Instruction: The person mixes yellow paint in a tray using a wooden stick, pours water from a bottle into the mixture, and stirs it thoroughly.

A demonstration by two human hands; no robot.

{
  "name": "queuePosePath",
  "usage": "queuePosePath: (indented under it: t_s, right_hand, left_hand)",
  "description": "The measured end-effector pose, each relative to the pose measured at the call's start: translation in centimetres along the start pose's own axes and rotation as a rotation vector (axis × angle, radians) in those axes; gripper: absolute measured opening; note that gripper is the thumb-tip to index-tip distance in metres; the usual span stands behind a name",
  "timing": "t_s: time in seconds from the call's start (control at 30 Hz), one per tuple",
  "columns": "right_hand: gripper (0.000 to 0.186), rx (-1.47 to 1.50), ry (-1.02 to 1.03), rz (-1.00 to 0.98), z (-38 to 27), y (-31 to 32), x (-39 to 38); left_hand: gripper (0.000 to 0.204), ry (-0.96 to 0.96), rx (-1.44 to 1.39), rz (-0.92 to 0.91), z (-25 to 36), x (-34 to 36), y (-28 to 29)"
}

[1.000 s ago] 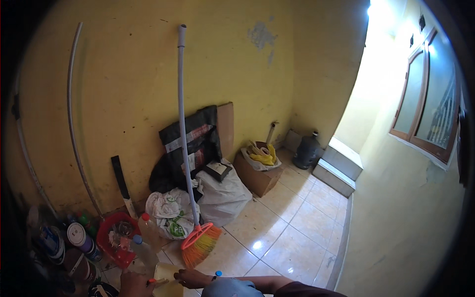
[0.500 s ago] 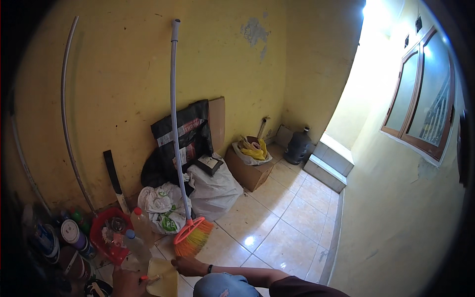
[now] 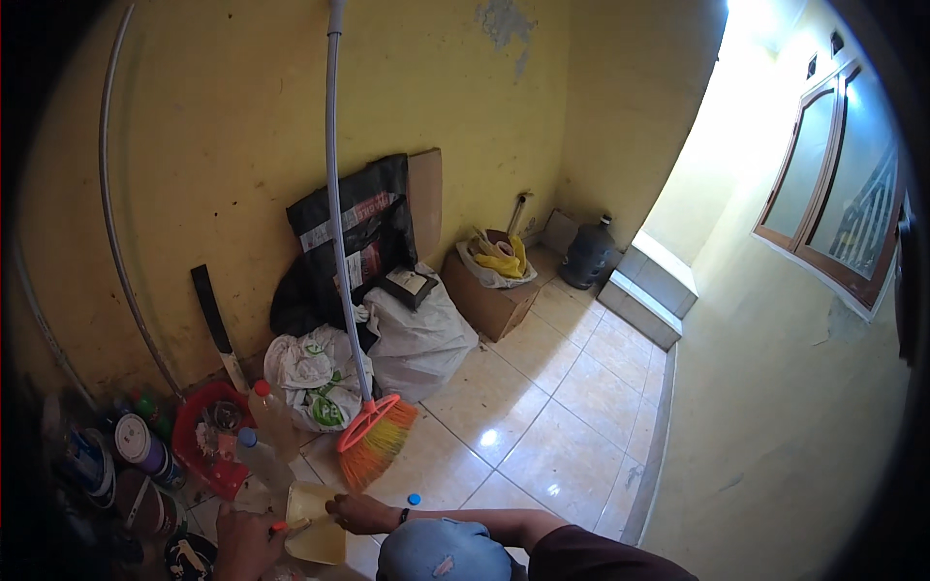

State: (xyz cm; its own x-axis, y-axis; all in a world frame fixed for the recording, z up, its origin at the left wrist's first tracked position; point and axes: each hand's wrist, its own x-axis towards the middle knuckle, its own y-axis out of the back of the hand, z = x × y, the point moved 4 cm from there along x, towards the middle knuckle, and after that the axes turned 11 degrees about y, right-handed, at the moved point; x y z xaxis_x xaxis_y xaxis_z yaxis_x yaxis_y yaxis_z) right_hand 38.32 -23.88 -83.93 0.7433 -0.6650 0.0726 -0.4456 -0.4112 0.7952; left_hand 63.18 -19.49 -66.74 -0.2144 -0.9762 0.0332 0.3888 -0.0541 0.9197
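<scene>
Low in the view is a cream, open plastic container [image 3: 318, 542]. My right hand [image 3: 363, 513] is at its right rim, fingers closed on the edge. On the other side, my left hand [image 3: 247, 542] is closed beside the left rim. A small tool with an orange end [image 3: 280, 528] reaches from its fingers into the container; its kind is hard to make out. Just behind stand two clear bottles, one with a blue cap [image 3: 263, 457] and one with a red cap [image 3: 275, 421]. What lies inside the container is too blurred to tell.
A broom [image 3: 378, 445] with orange bristles leans on the yellow wall. Left of it are a red dustpan [image 3: 201, 436], paint cans [image 3: 136, 441] and a machete-like blade [image 3: 215, 320]. White sacks [image 3: 421, 334], a cardboard box [image 3: 489, 295] and a water jug [image 3: 587, 254] stand farther back.
The view has tilted downward, so the surroundings sit higher. Both hands stay at the container. A loose blue cap now shows on the floor beyond my right wrist.
</scene>
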Motion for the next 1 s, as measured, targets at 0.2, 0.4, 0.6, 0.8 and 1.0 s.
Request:
queuePosePath:
  t_s: [0.2, 0.4, 0.6, 0.8, 1.0]
  right_hand:
    - [0.027, -0.078, 0.010, -0.063, 1.5, 1.6, 0.6]
    - [0.025, -0.071, 0.146, -0.058, 0.8, -1.3, 0.8]
    - [0.015, -0.375, 0.072, 0.044, 4.6, 0.0, 1.7]
    - [0.025, -0.127, 0.048, -0.102, 1.4, 1.4, -1.6]
    - [0.026, -0.204, -0.020, 0.067, -1.0, 2.7, 0.4]
  left_hand:
    - [0.017, -0.048, -0.041, 0.028, 0.7, -0.3, 0.5]
    - [0.018, 0.043, 0.070, -0.060, 1.3, -1.0, 1.2]
    - [0.021, 0.032, 0.032, -0.075, -0.1, -0.6, 0.2]
    - [0.018, 0.105, 0.113, -0.244, 0.9, 0.5, 0.4]
    - [0.017, 0.131, 0.127, -0.321, 0.0, -1.5, -0.1]
